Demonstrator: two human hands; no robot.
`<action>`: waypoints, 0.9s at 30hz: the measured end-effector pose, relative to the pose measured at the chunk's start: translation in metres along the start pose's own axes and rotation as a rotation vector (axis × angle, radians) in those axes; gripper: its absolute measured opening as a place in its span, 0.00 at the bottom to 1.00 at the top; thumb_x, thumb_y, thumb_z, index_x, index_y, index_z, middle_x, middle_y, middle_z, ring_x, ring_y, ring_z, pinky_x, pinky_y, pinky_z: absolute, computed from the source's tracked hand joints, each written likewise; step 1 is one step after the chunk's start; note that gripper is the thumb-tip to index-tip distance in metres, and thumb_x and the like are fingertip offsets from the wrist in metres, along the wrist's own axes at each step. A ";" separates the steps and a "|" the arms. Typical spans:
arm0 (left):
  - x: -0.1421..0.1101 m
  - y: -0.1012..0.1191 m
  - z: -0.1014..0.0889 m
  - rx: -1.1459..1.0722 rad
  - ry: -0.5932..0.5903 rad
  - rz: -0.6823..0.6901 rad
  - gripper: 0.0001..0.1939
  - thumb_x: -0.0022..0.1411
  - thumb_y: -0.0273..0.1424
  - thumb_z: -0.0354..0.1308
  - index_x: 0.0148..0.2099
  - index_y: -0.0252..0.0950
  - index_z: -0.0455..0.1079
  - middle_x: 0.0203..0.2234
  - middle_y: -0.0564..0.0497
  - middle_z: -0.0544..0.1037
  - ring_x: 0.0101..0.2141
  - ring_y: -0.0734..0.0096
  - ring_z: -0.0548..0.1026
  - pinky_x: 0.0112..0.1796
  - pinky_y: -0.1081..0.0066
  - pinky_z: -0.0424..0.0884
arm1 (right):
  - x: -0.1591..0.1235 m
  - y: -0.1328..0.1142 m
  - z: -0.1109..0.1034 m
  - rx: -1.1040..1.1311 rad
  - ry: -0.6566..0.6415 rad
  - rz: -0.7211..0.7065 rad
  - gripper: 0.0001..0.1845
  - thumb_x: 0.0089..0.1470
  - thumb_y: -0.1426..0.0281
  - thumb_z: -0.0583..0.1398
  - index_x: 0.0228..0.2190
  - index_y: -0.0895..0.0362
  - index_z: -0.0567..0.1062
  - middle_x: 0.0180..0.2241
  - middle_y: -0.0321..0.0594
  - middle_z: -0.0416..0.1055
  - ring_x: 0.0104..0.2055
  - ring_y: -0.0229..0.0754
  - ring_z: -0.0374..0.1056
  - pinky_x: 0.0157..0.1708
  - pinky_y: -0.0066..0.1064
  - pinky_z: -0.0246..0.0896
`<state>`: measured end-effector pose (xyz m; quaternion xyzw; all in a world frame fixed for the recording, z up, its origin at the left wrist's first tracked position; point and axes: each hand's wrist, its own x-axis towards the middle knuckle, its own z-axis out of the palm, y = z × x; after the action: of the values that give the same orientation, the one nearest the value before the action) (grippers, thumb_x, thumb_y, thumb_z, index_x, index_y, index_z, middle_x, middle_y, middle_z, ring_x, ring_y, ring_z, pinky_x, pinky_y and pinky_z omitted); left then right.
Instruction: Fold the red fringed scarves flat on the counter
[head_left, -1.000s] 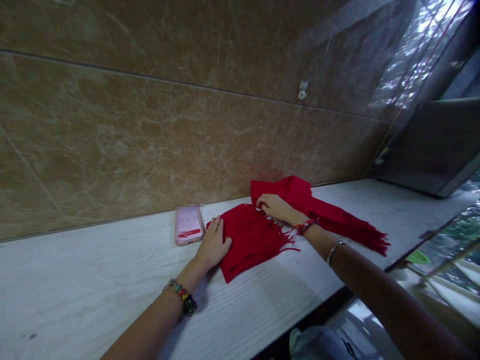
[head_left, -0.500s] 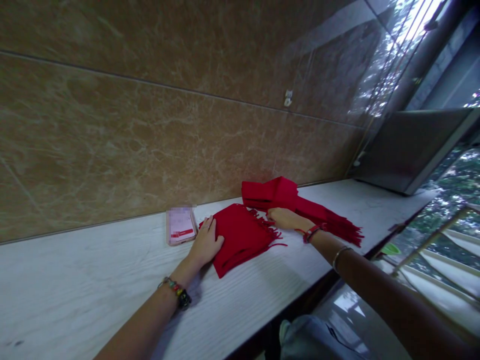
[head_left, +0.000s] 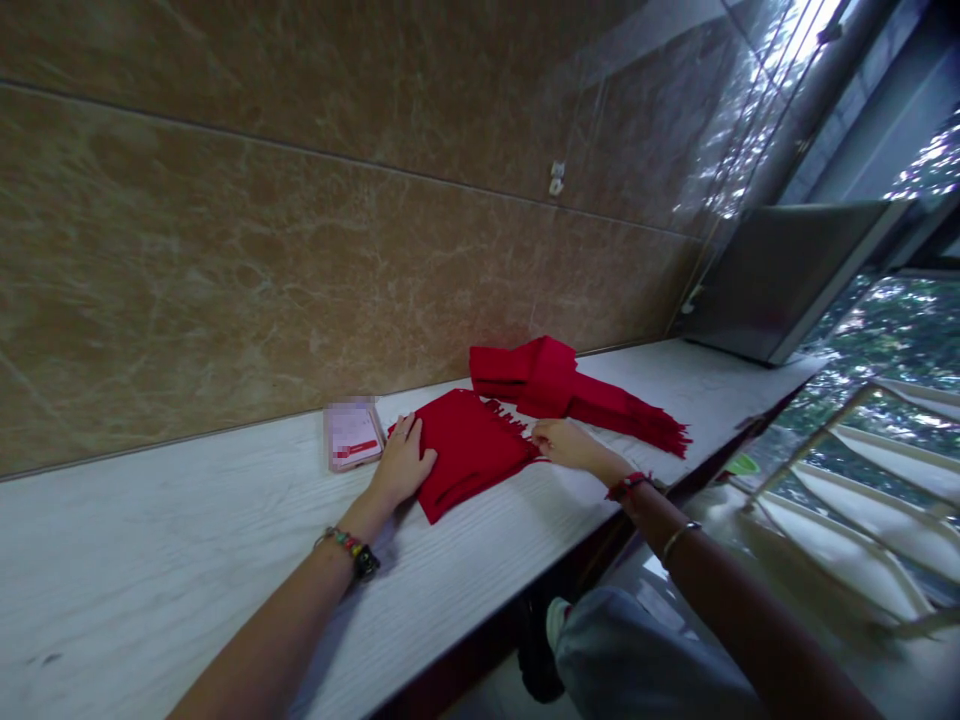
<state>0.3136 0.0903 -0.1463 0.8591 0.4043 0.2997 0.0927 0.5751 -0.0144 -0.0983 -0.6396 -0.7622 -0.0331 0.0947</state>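
A folded red scarf (head_left: 472, 445) lies on the white wood-grained counter (head_left: 187, 560), its fringed end toward the right. My left hand (head_left: 403, 462) rests on the scarf's left edge with the fingers laid flat and the thumb apart. At the fringe, my right hand (head_left: 570, 444) is closed, its fingertips pinching the tassels near the front corner. Behind it lies a second red scarf (head_left: 540, 375), folded over itself, with a fringed tail (head_left: 660, 428) stretching to the right; neither hand is on it.
A phone in a pinkish case (head_left: 351, 430) lies just left of my left hand. Brown marbled tiles (head_left: 262, 280) back the counter. A dark grey panel (head_left: 780, 270) stands at the far right end. Past the front edge are a pale-framed rack (head_left: 862, 500) and a green object (head_left: 742, 464).
My right hand has moved along the fringe toward the scarf's front corner. My left hand stays on the scarf. The whole view has shifted slightly.
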 end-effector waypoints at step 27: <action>-0.041 0.031 -0.051 0.122 -0.129 0.369 0.17 0.62 0.35 0.45 0.48 0.33 0.67 0.48 0.44 0.68 0.49 0.64 0.65 0.50 0.63 0.60 | 0.013 -0.061 0.010 0.125 -0.122 -0.385 0.36 0.49 0.62 0.58 0.56 0.64 0.57 0.58 0.52 0.51 0.60 0.47 0.46 0.58 0.39 0.42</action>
<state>0.2835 0.0350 -0.1111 0.9401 0.2507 0.2308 0.0098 0.5121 -0.0110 -0.1013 -0.4760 -0.8751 0.0358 0.0797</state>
